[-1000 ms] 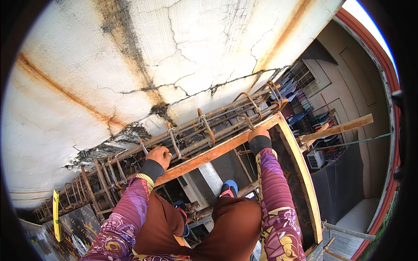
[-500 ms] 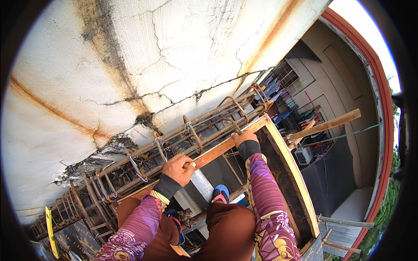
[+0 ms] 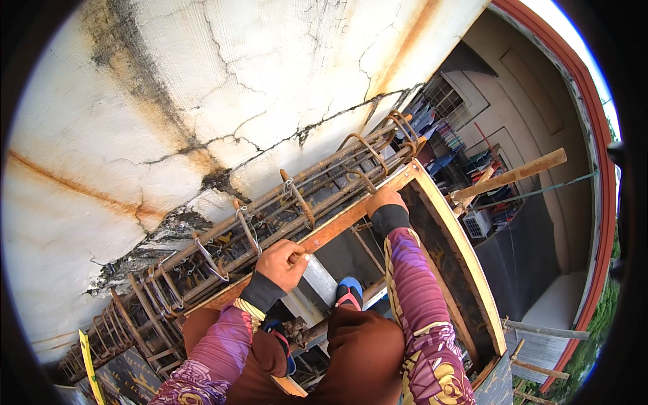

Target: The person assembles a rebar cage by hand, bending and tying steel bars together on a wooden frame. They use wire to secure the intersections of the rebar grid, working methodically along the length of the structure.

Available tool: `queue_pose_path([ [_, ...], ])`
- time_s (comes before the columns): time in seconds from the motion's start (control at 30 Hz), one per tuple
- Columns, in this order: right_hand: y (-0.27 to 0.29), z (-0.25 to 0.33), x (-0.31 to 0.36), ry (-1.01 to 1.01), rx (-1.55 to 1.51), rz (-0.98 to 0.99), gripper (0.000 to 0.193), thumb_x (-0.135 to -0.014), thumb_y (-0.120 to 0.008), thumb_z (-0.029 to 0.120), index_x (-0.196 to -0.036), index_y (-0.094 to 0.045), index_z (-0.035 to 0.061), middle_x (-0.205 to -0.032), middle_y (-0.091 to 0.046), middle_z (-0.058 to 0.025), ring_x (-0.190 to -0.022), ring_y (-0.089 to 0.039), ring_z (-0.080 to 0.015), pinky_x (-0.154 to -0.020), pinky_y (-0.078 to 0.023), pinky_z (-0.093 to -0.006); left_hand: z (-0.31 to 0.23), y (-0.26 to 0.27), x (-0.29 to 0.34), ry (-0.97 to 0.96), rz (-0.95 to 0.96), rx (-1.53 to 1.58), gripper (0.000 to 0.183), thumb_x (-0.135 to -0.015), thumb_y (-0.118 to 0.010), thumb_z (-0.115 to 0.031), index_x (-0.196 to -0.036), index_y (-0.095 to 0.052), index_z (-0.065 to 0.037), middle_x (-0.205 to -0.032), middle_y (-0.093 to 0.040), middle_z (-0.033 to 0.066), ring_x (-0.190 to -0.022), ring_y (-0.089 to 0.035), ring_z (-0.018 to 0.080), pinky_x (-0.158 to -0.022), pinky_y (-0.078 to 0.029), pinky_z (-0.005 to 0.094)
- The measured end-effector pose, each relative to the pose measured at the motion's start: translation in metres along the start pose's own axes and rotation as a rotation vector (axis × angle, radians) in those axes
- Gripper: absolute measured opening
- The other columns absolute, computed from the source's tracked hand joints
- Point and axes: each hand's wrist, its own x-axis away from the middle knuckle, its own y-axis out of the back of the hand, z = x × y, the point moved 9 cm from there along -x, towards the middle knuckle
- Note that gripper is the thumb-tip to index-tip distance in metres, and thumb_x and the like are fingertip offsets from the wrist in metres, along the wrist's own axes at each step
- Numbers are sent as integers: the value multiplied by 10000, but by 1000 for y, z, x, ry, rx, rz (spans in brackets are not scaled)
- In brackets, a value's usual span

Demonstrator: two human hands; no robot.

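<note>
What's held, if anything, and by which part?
Right hand: wooden plank, by its edge near one end. Left hand: at the plank; hold unclear.

The left sleeve (image 3: 219,345) and right sleeve (image 3: 424,297) are long and patterned, violet toward the far end and plum-purple along the middle, with cream and yellow figures and fine pale line work crowding the near end, and each finishes in a plain black band, the left cuff (image 3: 262,291) and right cuff (image 3: 390,219). The trousers (image 3: 361,351) are plain reddish brown, creased around the knees. The right sandal (image 3: 349,291) has a rounded blue toe and a pinkish-red strap, and the left sandal (image 3: 285,344), partly hidden, shows blue and red.
</note>
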Motion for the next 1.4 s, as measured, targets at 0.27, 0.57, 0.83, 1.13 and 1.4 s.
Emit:
queue_pose_path([
  [0.27, -1, 0, 3, 57, -47, -49, 323, -877, -624, 254, -989, -700, -39, -1015, -674, -294, -997, -663, -408, -872, -535, -445, 1, 12, -1, 11, -3, -11, 159, -863, -697, -140, -910, -654, 6, -828, -624, 107, -657, -622, 183, -614, -507, 303],
  [0.57, -1, -2, 2, -26, 58, -11, 314, -876, -596, 213, -1087, -698, 4, -1112, -673, -258, -1063, -660, -379, -909, -531, -436, -3, 21, -7, -22, -67, 23, 153, -845, -707, -143, -883, -651, -5, -800, -621, 110, -633, -621, 206, -598, -503, 320],
  [0.83, 61, 32, 29, 212, 404, -44, 259, -842, -559, 152, -994, -723, 22, -995, -706, -231, -942, -698, -375, -831, -555, -461, -1, 21, -7, 19, -22, -16, 180, -862, -696, -168, -896, -652, 4, -816, -622, 120, -656, -633, 212, -616, -513, 331],
  [1.13, 201, 39, 257, 590, 100, -238, 200, -811, -699, 149, -937, -678, -5, -764, -648, -190, -708, -637, -392, -649, -496, -442, -75, 78, 36, -453, -407, -214, 401, -808, -750, -250, -1083, -609, 5, -1223, -575, 202, -1073, -565, 391, -935, -444, 480],
  [1.4, 153, 127, 374, 1149, -65, 241, 197, -851, -695, 231, -992, -696, 94, -747, -629, -105, -658, -633, -338, -562, -493, -440, -175, 162, 163, -517, -130, -188, 251, -876, -677, -210, -1022, -679, -6, -799, -653, 126, -698, -646, 290, -629, -517, 372],
])
